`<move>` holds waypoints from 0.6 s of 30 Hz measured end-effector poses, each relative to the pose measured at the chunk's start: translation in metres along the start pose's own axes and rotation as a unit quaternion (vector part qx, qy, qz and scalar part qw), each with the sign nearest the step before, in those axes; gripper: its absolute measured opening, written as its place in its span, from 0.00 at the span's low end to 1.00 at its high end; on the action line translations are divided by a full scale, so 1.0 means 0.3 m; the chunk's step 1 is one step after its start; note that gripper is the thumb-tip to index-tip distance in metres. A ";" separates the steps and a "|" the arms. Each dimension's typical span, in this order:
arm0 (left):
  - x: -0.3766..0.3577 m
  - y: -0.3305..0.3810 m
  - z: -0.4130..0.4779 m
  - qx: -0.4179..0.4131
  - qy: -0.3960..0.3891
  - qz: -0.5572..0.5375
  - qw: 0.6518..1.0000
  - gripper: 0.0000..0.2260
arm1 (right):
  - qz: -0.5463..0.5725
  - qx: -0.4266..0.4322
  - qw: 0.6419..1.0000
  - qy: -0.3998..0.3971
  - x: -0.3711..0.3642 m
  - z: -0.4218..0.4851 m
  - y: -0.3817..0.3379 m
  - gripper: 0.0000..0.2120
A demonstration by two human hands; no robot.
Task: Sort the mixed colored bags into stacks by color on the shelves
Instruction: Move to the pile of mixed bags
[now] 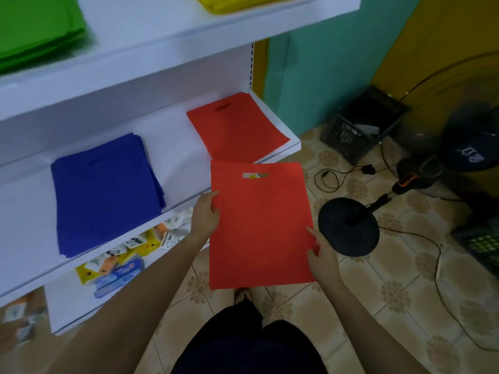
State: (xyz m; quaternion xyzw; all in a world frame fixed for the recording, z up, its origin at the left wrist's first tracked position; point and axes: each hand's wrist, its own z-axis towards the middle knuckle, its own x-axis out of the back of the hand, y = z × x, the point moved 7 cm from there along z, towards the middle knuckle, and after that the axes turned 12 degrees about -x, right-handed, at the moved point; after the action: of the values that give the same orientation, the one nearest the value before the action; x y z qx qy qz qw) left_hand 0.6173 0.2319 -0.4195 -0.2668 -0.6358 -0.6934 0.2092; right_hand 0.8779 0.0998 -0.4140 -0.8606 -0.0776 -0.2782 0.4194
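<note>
Red fabric fills the middle of the view: a flat red bag [259,225] with a cut-out handle, held level above the tiled floor. The left hand [205,211] pinches its edge at 9 o'clock, thumb on top. The right hand [321,252] pinches the edge at 4 o'clock; both sets of fingers are hidden beneath. At 12 o'clock from the bag a red stack [237,128] lies on the white middle shelf [178,157], and a blue stack [105,193] sits at 9 o'clock. Green bags [35,28] and yellow bags [229,2] rest on the shelf above. A black fan base [348,228] stands at 3 o'clock.
</note>
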 end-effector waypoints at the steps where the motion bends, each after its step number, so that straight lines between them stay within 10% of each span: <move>1: -0.008 -0.001 0.047 0.003 0.001 0.000 1.000 0.21 | -0.003 0.005 1.000 -0.003 0.009 0.053 -0.026 0.25; 18: -0.001 -0.108 0.808 0.138 0.147 0.048 0.978 0.22 | -0.065 0.157 0.979 -0.114 -0.062 1.027 -0.671 0.18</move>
State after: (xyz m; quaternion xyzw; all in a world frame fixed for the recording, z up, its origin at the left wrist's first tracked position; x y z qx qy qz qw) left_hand 0.6224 0.4760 -0.4326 -0.1608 -0.6744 -0.6195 0.3682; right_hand 0.9159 0.4654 -0.4395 -0.8034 -0.2233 -0.1897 0.5183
